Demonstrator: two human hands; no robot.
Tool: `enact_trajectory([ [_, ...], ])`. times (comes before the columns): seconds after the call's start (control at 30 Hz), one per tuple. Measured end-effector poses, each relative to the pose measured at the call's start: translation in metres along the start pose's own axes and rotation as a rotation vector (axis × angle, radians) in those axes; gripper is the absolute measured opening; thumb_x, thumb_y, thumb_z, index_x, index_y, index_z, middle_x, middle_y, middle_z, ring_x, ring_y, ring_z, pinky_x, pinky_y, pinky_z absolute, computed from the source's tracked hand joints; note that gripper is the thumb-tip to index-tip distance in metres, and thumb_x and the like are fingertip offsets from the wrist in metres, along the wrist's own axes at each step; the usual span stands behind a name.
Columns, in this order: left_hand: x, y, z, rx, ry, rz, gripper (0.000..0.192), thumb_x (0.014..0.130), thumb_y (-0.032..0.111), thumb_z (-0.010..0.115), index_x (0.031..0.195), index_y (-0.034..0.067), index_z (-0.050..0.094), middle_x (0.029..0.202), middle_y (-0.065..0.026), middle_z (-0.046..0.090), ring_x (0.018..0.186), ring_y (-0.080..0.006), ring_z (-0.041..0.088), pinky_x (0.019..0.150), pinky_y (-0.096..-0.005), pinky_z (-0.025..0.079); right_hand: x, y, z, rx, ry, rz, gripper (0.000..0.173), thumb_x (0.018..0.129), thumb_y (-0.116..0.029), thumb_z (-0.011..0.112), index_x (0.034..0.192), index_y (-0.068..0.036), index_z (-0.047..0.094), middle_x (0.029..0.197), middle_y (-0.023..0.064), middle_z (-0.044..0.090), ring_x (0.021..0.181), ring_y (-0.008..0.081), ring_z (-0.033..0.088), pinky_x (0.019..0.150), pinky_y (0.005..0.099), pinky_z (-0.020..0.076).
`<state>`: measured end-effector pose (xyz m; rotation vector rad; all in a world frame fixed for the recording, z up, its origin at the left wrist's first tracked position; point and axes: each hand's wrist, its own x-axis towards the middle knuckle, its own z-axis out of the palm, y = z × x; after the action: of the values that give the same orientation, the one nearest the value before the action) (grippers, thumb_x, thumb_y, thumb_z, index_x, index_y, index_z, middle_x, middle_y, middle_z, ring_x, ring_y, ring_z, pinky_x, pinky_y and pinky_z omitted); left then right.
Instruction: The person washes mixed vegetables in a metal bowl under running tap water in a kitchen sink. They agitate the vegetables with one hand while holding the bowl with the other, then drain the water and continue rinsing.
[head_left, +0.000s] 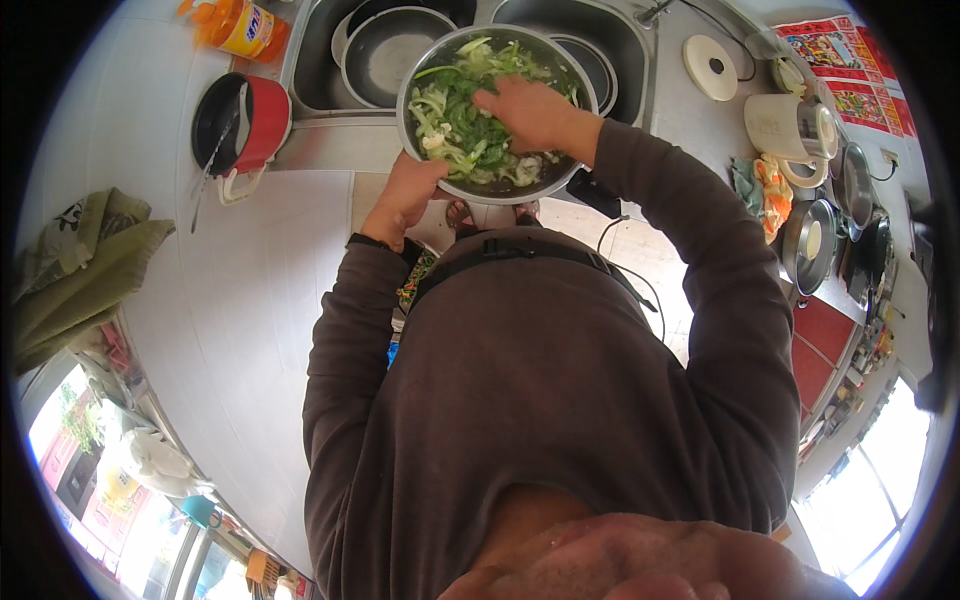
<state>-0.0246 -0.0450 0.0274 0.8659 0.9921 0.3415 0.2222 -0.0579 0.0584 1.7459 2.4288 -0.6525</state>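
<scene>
A large stainless steel bowl (576, 75) is held over the front of the double sink. Inside are chopped leafy greens (480, 120) with pale stems, apparently sitting in water. My left hand (409, 191) grips the bowl's near left rim, thumb on the edge and fingers underneath. From the right, my right hand (529, 112) reaches over the rim into the greens. Its fingertips are hidden among the leaves, so whether they close on any is unclear.
The left basin holds a metal pan (397, 56); another round vessel (592, 71) lies in the right one. A red pot (262, 124) with a utensil stands left, near an orange detergent bottle (244, 30). On the right counter are a cream lid (709, 67), an electric appliance (784, 127) and cloths (771, 195).
</scene>
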Motion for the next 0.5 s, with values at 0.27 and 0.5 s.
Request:
enact_trajectory([
  [0.27,0.000,-0.005,-0.003,0.016,0.008,-0.013,0.050,0.088,0.000,0.058,0.138,-0.001,0.058,0.126,-0.0127,0.070,0.105,-0.0247,0.074,0.078,-0.0390,0.066,-0.019,-0.010,-0.033,0.055,0.183,-0.118,0.073,0.076,-0.018,0.084,0.144,-0.017,0.057,0.124,0.0140,0.064,0.124,0.0370,0.060,0.101,0.0487,0.0533],
  [0.5,0.000,-0.011,-0.006,0.002,0.017,-0.014,0.050,0.088,0.005,0.062,0.138,-0.001,0.057,0.125,-0.0123,0.071,0.105,-0.0244,0.074,0.078,-0.0405,0.066,0.005,-0.002,-0.013,-0.148,0.275,-0.130,0.092,0.073,-0.026,0.089,0.154,-0.016,0.048,0.145,0.0179,0.053,0.138,0.0403,0.049,0.106,0.0496,0.0519],
])
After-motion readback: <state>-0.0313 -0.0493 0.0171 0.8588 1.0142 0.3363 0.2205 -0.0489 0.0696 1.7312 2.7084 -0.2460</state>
